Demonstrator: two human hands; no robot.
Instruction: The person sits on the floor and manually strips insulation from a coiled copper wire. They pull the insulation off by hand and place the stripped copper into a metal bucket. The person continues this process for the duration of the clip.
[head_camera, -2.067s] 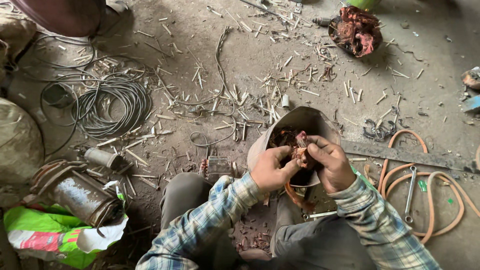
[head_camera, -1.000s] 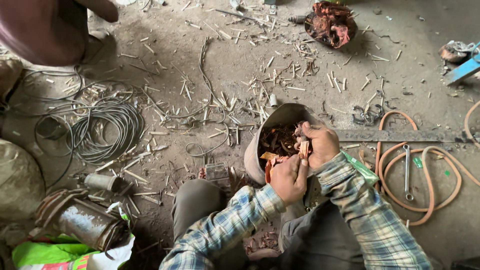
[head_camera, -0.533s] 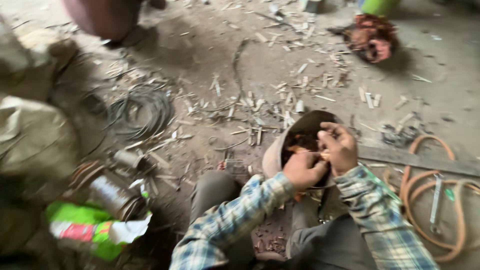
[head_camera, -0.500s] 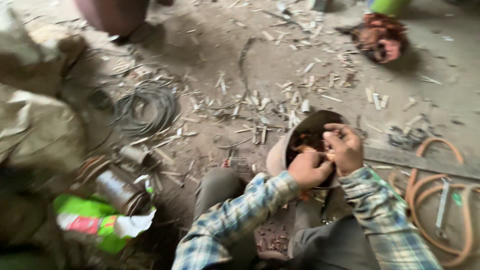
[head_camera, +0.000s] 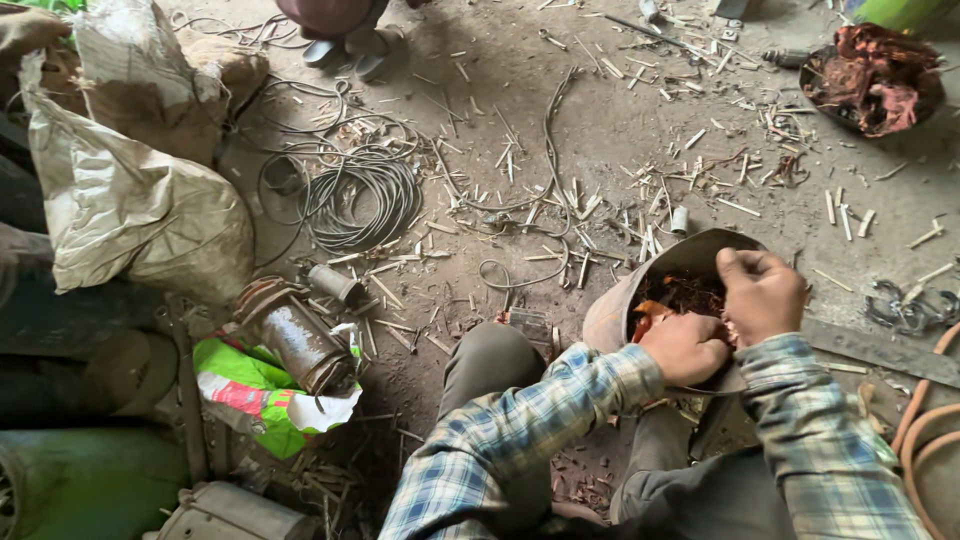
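At about four o'clock in the view, the left hand (head_camera: 688, 347) is curled shut on some copper wire (head_camera: 690, 295) at the near rim of a round motor shell (head_camera: 640, 290). The right hand (head_camera: 762, 293) sits just past it, at one o'clock from the left hand, knuckles up, fingers bent down into the shell. What those fingers pinch, I cannot tell. The shell rests against the knees, tipped so its open mouth faces up.

Reddish wire fills the inside, so I think a lot of pulling is left. Cut sticks (head_camera: 560, 200) lie all over the floor at twelve o'clock, and a pan (head_camera: 870, 75) of pulled copper sits far off at one o'clock, so some work looks done.

At ten o'clock lies a cable coil (head_camera: 360, 200), with a sack (head_camera: 130, 210) beside it at nine. A rusty can (head_camera: 295, 335) rests on a green bag (head_camera: 260, 390) at eight o'clock. An orange hose (head_camera: 925, 430) curls at three.

Compared with two seconds ago, both hands stay on the shell, but the view has swung left, so the sack now shows.
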